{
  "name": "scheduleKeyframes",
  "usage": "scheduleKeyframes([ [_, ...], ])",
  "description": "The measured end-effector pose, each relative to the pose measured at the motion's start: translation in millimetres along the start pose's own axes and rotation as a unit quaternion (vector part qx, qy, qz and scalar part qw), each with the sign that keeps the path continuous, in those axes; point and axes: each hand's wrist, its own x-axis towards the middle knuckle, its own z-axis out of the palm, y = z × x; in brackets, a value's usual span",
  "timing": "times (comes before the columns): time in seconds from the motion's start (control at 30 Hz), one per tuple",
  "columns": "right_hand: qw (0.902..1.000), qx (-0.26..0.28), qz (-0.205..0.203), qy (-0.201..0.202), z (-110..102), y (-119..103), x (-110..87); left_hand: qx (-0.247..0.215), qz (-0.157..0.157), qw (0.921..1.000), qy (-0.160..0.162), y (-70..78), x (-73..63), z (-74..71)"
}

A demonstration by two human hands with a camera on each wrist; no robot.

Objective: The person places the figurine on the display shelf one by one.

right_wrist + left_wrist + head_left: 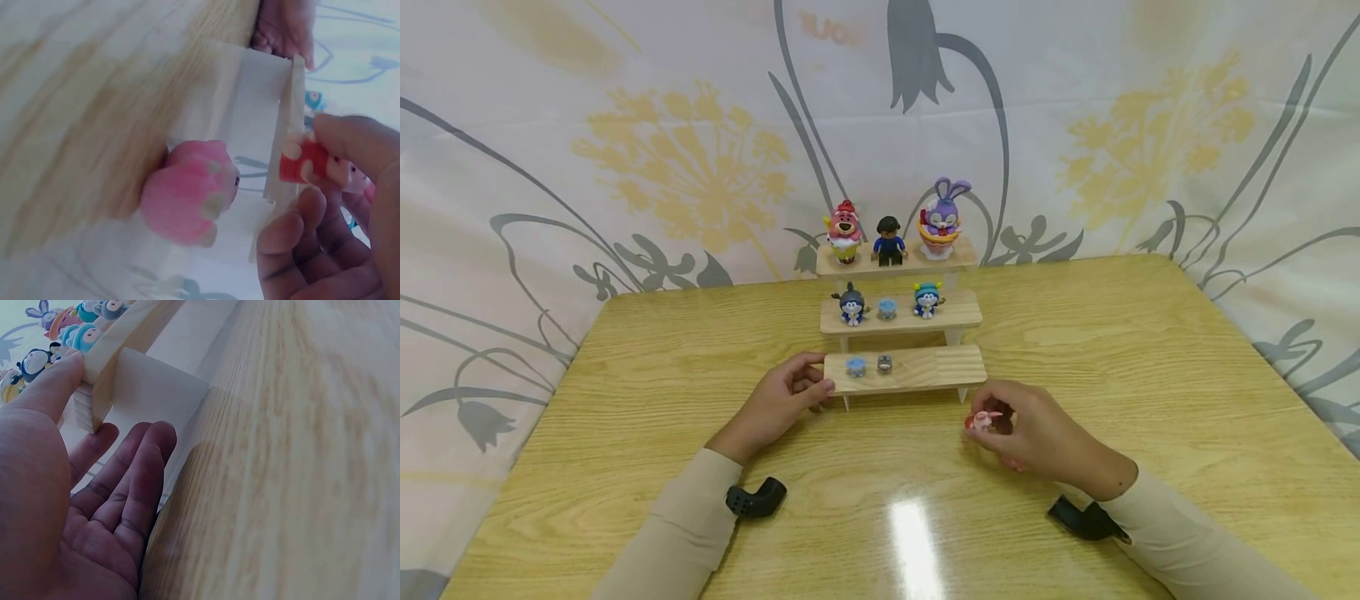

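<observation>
My left hand [780, 407] grips the left end of the lowest step of a wooden three-step display stand [940, 367], thumb on top and forefinger beneath. In the left wrist view the other fingers lie curved below the step, beside a pale stand leg [150, 384]. My right hand [1048, 433] pinches a small red-and-pink figurine [312, 161] between thumb and fingers, just off the stand's front right corner. A round pink toy [187, 190] stands on the table below that hand, mostly hidden by it in the head view.
The lowest step carries a light blue figurine [856, 367] and a small grey figurine [884, 363]. Two dark blue figures flank a blue piece [887, 309] on the middle step. On top are a pink bear [844, 233], a black-haired figure [890, 242] and a purple rabbit [942, 218]. A patterned curtain hangs behind.
</observation>
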Motion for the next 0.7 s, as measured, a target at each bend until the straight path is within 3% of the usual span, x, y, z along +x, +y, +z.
scheduleKeyframes([
  [0.33, 0.9921, -0.046, -0.101, 0.058, -1, 1, 4.5, 0.004, -0.003, 1.0000, 0.002, 0.8, -0.4, 0.2],
  [0.7, 0.9916, -0.041, -0.102, 0.068, 2, -9, 16.1, 0.007, -0.001, 1.0000, 0.002, 2.5, -0.3, 0.5],
])
